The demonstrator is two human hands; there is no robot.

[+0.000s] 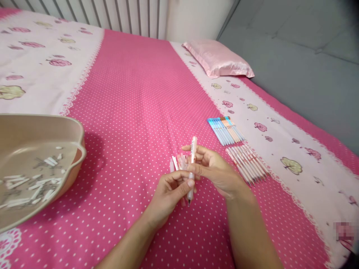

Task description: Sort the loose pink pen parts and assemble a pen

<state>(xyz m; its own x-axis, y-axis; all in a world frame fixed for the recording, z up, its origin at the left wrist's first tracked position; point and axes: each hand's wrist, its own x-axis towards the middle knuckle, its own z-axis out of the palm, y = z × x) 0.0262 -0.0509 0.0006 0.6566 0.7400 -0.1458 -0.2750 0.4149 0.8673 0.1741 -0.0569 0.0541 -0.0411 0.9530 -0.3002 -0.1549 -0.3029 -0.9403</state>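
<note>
Near the lower middle of the bed, my left hand (174,188) and my right hand (209,164) meet around one pale pen (193,149). The pen stands nearly upright, its dark tip pointing down. My left thumb and fingers pinch its lower part, while my right thumb and fingers close on it higher up. Just behind the hands lie several white and pinkish pen parts (175,163), partly hidden by the fingers. To the right of my right hand rest a row of pale, red-marked pens (248,164) and, beyond it, a row of blue and peach pens (226,130).
A large beige basin (80,129) at the left holds several white pieces and thin grey parts. A pink dotted bedspread (131,97) spreads beneath everything. A pink pillow (218,58) lies at the back right, near a grey wall (303,74). White slats (126,16) stand behind.
</note>
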